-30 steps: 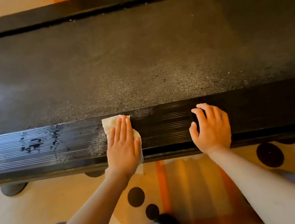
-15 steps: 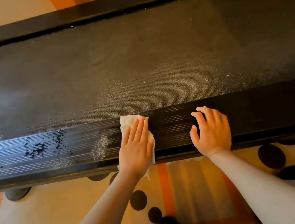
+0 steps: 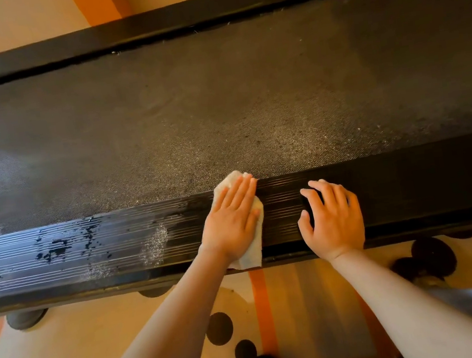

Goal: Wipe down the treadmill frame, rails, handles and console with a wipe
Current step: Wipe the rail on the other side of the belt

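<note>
A black ribbed side rail (image 3: 411, 184) of the treadmill runs left to right in front of me, below the dark belt (image 3: 218, 105). My left hand (image 3: 230, 222) lies flat on a white wipe (image 3: 253, 249) and presses it onto the rail; the wipe's corners show beyond the fingertips and below the wrist. My right hand (image 3: 333, 219) rests on the rail just to the right, fingers spread, holding nothing. Wet streaks and pale residue (image 3: 156, 244) mark the rail to the left of the wipe. The far rail (image 3: 176, 20) lies along the top.
A beige floor mat (image 3: 85, 345) with orange stripes and dark dots lies under the near rail. Dark round feet (image 3: 25, 319) sit below the frame at left and right (image 3: 433, 254). My grey-clad knees fill the bottom corners.
My left hand has slid the wipe to the right along the rail, closer to my right hand. The right hand has stayed in place.
</note>
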Available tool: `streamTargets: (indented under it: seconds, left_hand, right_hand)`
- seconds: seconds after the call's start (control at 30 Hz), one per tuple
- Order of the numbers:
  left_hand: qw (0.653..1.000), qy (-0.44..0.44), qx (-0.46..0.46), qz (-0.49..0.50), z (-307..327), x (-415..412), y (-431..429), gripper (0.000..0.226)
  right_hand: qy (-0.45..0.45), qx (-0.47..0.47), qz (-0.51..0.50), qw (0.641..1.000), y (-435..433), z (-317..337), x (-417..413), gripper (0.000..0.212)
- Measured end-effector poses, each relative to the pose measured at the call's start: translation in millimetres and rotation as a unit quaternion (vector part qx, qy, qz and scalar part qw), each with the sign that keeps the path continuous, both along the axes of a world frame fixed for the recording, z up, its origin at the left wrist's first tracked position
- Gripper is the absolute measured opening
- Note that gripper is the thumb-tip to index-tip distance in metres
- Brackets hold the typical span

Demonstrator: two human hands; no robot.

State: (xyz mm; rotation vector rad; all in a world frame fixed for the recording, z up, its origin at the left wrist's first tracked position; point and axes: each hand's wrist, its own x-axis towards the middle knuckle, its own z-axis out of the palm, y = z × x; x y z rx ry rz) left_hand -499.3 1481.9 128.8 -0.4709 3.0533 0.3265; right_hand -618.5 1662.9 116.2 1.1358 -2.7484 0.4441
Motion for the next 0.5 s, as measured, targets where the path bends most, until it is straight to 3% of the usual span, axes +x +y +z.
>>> streamTargets:
  seconds: [0.17,0.3,0.5]
  left_hand:
    - [0.996,-0.007,0.027,0.09,2.9,57.6,-40.4,0.062]
    - [0.987,-0.014,0.018,0.156,4.4,53.9,-25.0,0.062]
    - [0.995,0.003,-0.009,0.097,0.8,-1.0,35.6,0.068]
  right_hand:
    - [-0.003,-0.007,0.0,1.0,-0.6,-0.8,-0.3,0.042]
    - [-0.001,-0.006,-0.001,1.0,-0.8,-2.0,0.8,0.042]
    - [-0.001,0.002,-0.009,1.0,-2.4,0.9,1.2,0.042]
